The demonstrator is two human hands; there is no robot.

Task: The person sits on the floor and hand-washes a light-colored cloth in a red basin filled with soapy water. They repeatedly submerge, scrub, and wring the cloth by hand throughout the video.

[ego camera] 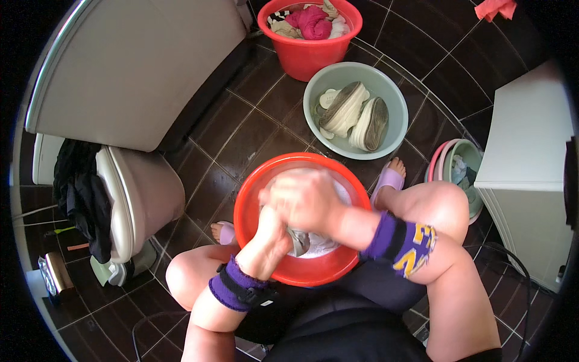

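Observation:
A red plastic basin [332, 270] stands between the knees, holding sudsy water and a light-coloured cloth [301, 243]. Over it my left hand [273, 226] and my right hand [312, 197] are pressed together, fingers closed on part of the wet cloth, which hangs below them. Motion blurs the right hand, and it covers much of the left hand's fingers. Both wrists wear purple bands with black straps.
Ahead, a grey-green basin [312, 131] holds a pair of white shoes [348, 111] in water. Behind it is a red tub [303, 59] of clothes. A toilet [154, 194] with black clothing stands left, a white cabinet [520, 217] and stacked basins [452, 149] right.

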